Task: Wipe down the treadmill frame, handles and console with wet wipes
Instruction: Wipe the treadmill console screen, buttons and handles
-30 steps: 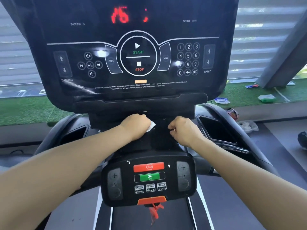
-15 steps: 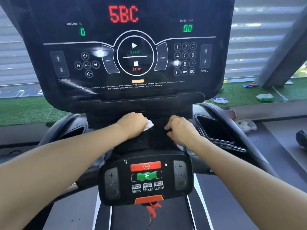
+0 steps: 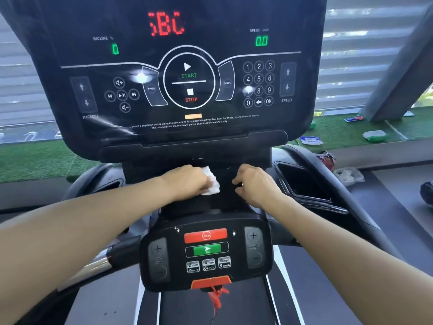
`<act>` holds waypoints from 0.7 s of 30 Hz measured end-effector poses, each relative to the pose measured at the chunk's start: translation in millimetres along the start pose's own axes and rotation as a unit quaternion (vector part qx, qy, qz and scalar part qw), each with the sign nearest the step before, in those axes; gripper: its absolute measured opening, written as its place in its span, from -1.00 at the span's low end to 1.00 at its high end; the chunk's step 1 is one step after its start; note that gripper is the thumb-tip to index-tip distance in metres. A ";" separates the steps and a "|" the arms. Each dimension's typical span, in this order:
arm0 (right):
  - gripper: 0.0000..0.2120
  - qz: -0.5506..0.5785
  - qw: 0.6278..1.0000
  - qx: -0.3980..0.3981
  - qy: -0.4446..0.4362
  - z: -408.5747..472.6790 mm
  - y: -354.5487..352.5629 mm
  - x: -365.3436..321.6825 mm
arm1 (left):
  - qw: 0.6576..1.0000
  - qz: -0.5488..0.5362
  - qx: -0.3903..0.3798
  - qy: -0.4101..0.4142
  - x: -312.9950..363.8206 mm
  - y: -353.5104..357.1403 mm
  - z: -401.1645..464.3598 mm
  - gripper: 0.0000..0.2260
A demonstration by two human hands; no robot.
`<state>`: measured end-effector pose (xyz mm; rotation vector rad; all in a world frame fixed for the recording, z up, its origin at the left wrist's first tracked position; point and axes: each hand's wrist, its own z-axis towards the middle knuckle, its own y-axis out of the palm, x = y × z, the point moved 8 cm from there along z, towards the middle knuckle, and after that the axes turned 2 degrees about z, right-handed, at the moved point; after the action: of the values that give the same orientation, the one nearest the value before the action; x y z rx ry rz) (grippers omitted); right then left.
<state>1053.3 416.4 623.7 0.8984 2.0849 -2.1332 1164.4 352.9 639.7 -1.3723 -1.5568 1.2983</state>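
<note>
Barely shifted since a moment ago, my left hand [image 3: 189, 180] grips the wet wipe [image 3: 212, 182] on the ledge under the console [image 3: 187, 73], right hand [image 3: 254, 184] curled alongside; next, wipe rightward.

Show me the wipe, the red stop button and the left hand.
wipe [image 3: 212, 184], head view, its white middle
stop button [image 3: 205, 235], head view, its centre
left hand [image 3: 187, 181], head view, its back
</note>
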 end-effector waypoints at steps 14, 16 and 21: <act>-0.76 0.027 1.000 0.012 -0.002 1.1 1.2 3.2 | 1.000 -0.004 -0.004 -0.016 -8.9 13.7 8.7 -0.81; -0.76 0.029 0.999 0.013 -0.004 1.9 1.1 3.3 | 0.999 -0.003 0.004 -0.039 -9.0 11.0 19.9 -0.89; -0.76 0.034 0.999 0.008 -0.002 4.2 3.4 5.8 | 0.998 -0.046 -0.023 0.022 9.4 21.9 13.5 -0.79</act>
<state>1048.3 414.4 618.0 0.9503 2.0070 -2.1201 1156.2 357.7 614.1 -1.3318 -1.6095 1.1762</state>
